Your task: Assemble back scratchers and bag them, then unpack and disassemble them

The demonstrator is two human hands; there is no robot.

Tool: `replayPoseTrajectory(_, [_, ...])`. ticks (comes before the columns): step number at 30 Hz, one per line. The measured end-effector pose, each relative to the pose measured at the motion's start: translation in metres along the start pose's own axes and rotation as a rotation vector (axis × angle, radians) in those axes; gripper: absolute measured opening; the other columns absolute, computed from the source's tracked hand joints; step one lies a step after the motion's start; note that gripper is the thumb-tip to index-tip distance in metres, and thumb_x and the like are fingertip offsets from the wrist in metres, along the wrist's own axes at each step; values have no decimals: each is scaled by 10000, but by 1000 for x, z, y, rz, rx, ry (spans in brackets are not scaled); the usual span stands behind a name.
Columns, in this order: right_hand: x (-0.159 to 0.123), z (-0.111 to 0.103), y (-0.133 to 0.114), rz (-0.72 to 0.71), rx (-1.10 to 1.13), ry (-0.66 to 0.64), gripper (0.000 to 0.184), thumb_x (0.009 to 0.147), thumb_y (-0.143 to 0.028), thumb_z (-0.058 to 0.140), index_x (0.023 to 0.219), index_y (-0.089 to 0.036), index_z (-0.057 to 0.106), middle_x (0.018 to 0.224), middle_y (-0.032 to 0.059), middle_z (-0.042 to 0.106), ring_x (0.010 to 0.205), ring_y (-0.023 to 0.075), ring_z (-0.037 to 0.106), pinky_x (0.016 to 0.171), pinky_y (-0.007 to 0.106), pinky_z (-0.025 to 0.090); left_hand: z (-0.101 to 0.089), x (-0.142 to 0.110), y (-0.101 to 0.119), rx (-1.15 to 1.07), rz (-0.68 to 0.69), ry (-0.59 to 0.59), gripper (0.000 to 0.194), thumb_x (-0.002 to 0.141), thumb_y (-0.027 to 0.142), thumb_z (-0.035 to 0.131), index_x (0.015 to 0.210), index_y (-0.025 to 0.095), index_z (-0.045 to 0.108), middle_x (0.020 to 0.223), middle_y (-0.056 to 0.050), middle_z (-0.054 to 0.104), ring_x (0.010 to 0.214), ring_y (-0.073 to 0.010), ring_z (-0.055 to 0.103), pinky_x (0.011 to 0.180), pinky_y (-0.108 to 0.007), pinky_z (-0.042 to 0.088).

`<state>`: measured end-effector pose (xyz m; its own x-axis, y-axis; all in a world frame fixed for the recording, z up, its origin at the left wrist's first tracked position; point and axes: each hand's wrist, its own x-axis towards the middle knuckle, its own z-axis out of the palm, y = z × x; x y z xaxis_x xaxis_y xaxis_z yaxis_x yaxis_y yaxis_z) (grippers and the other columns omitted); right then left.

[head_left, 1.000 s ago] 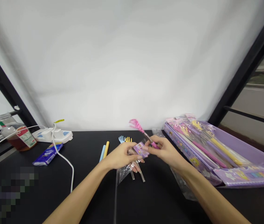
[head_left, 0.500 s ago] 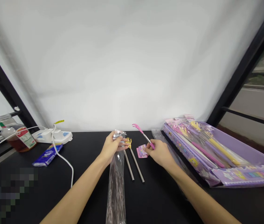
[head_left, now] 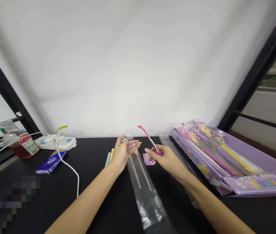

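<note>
Right hand (head_left: 168,159), frame centre: clamped on pink claw-ended stick (head_left: 153,144), unwrapped. Left hand (head_left: 120,155): fingers spread at clear sleeve (head_left: 154,208); grip cannot be told. Two rods (head_left: 144,171) show through. Lower right: wrapped sticks (head_left: 222,155) in purple box (head_left: 252,149).

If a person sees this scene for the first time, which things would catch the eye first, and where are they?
Probably the purple box on the right, with its wrapped colourful sticks. Next, near the middle, the right hand holds a pink stick with a claw-like head, and the left hand a long clear plastic sleeve. On the left, a blue packet lies before a white power strip.
</note>
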<state>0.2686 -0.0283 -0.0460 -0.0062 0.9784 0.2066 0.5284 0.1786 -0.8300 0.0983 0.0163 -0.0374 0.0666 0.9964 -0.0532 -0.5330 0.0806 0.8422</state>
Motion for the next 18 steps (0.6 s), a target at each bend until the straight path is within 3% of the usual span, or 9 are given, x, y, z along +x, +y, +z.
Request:
replayPoseTrajectory(3, [-5,-7,-14,-26,187,-143,287,754,-436,698,749,-189,551,661,4,613,619,153,547,585,265,403,22,6,-1,-86,11,33,290,962,76,378,1231,187,381,924,-114,725,863,-166,737,914,-348,553])
replayPoseTrajectory(6, [0,-31,-13,18,156,-17,281,704,-372,727,766,-200,514,606,-25,578,557,140,515,548,260,383,37,12,-3,20,3,-19,336,1008,250,401,1335,212,335,1041,-134,702,933,-177,717,906,-351,552])
replayPoseTrajectory(9, [10,-67,3,109,-67,198,290,698,-323,712,848,-208,492,577,-30,592,516,152,516,532,267,369,37,11,-9,429,125,-173,341,970,336,477,1292,222,480,1122,-120,672,1006,-209,675,907,-375,544])
replayPoseTrajectory(12, [14,-91,25,185,-415,263,328,667,-230,711,934,-186,526,636,6,634,621,204,594,583,281,384,28,2,-18,1024,395,-413,233,923,270,508,1081,198,664,1092,-90,687,1073,-244,611,970,-413,496])
replayPoseTrajectory(15, [11,-92,42,215,-653,218,348,672,-205,717,980,-157,560,788,80,668,789,269,643,644,301,403,19,-8,-24,1426,626,-590,276,900,254,523,1101,196,701,1110,-85,686,1185,-297,514,1034,-467,437])
replayPoseTrajectory(18, [4,-81,46,251,-790,140,284,742,-182,649,1013,-151,573,842,122,670,820,302,654,637,324,391,14,-11,-27,1626,711,-674,317,885,271,546,1153,210,704,1210,-97,648,1288,-347,421,1074,-517,394])
